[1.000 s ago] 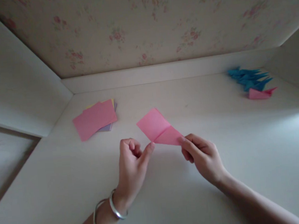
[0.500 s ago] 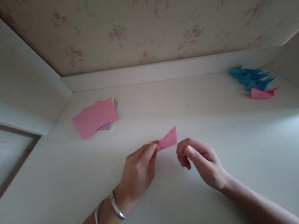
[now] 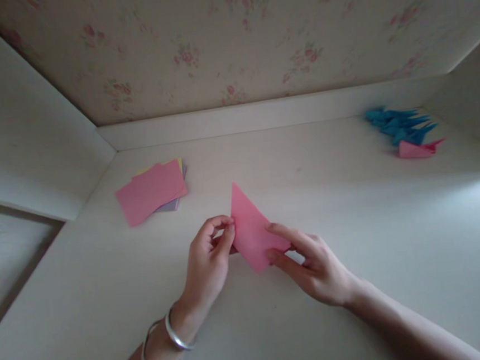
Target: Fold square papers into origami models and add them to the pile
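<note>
A folded sheet of pink origami paper (image 3: 250, 229) is held between my two hands above the white table, one pointed corner facing away from me. My left hand (image 3: 209, 261) pinches its left edge between thumb and fingers. On the opposite side, my right hand (image 3: 310, 260) grips the lower right part, thumb near the bottom corner and index finger along the upper edge. Two silver bangles (image 3: 178, 331) circle my left wrist. The finer creases of the paper cannot be made out.
A stack of pink paper sheets (image 3: 152, 192), with yellow and purple ones beneath, lies at the back left. Several blue folded paper figures (image 3: 401, 124) and a pink folded piece (image 3: 416, 149) rest at the back right. Behind the table (image 3: 253, 335) rises a floral wall (image 3: 211, 48).
The pink paper has turned and now shows a broader, kite-like face. My right hand, empty before, has taken hold of its right side; my left hand has shifted slightly left.
</note>
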Demonstrator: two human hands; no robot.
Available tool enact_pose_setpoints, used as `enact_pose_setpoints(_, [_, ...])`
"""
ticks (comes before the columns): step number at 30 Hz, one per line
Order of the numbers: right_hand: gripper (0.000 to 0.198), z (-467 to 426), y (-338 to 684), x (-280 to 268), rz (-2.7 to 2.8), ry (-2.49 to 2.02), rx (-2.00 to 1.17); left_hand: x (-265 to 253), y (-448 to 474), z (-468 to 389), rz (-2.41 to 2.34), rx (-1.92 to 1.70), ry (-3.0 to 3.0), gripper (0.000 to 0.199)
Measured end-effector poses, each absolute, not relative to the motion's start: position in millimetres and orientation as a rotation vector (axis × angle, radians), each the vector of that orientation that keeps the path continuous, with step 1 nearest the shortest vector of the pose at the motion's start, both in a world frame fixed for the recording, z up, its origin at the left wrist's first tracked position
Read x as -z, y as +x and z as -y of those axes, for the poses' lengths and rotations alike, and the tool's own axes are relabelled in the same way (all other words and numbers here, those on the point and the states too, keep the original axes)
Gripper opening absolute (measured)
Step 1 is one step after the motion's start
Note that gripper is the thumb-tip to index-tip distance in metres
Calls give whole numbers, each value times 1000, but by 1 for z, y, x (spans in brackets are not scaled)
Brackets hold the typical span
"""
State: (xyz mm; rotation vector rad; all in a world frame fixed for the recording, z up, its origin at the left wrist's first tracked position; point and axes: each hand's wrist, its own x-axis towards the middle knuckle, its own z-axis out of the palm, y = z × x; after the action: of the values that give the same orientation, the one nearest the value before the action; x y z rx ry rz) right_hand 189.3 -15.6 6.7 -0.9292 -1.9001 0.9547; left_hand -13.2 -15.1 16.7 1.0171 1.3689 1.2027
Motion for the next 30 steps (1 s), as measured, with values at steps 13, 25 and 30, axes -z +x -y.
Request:
enact_pose_setpoints(13, [22,11,192,-17,1577,-1146,-1307,-20,-13,18,-1281,-1081,1009,13])
enact_pose_setpoints(25, [38,12,190,-13,1927,-1026,-1135,-21,-12,16,-1303,-1106,977,16])
enact_pose_setpoints(30, [20,9,191,-10,1873,-955,-890,-23,-12,19,-1259,-1077,962,21])
